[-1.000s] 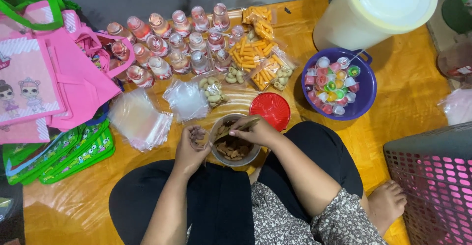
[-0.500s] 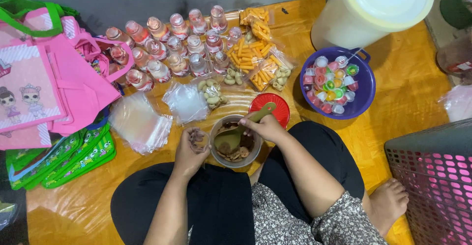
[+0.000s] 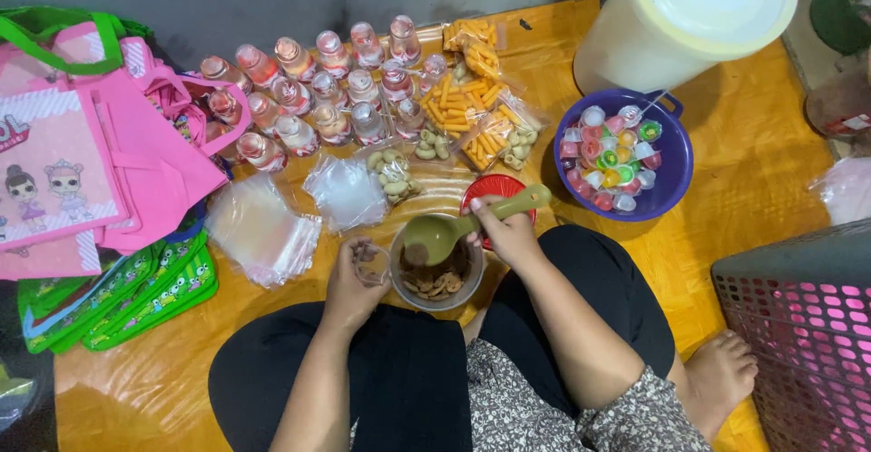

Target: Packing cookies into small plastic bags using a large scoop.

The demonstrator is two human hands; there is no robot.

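Observation:
My right hand grips a green plastic spoon, its bowl lifted just above a round container of brown snacks that stands between my knees. My left hand holds a small clear plastic bag against the container's left rim. A red lid lies on the floor behind my right hand.
Stacks of clear bags lie left of the container. Rows of small pink bottles, packed orange snacks, a blue bowl of jelly cups, a big white bucket, pink and green bags, a pink basket.
My right hand has lifted the green spoon out of the snack container and raised it over the rim. My left hand has stayed at the container's left side with the small bag.

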